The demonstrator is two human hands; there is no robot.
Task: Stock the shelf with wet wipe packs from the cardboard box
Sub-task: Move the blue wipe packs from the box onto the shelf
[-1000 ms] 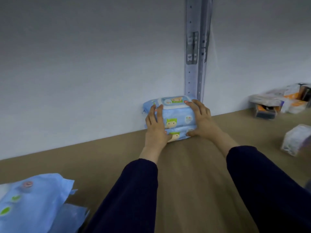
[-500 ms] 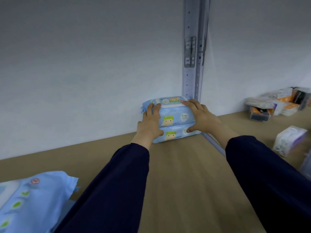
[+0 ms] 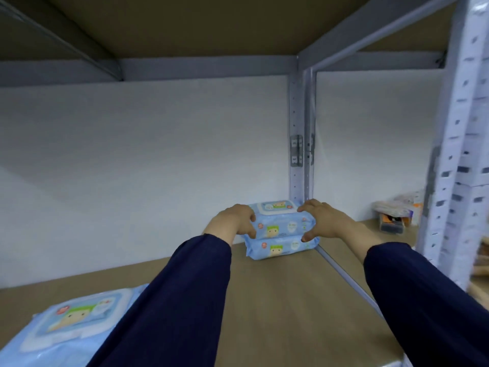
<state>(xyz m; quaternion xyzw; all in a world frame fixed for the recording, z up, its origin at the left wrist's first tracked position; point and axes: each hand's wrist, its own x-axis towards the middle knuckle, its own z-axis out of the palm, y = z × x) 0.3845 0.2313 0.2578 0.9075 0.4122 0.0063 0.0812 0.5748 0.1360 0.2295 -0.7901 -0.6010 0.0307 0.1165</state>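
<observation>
Loose pack [image 3: 71,324]: soft blue film, pillow-shaped, with a rounded lid flap; laid flat on the shelf, far left of the rear upright.
Shelf board [image 3: 277,300]: matt tan, flat and smooth.
Left hand [image 3: 232,221]: fingers are curled round the upper pack's left end, left of the rear upright.
Upper pack [image 3: 280,221]: glossy blue film with cartoon print; stacked on the lower pack [image 3: 280,249], at the foot of the rear upright.
Rear upright [image 3: 300,128]: grey perforated metal, vertical.
Right hand [image 3: 325,221]: the upper pack's right end is gripped, fingers on top, thumb at the front.
Small cartons [image 3: 391,218]: blurred; right of the rear upright.
</observation>
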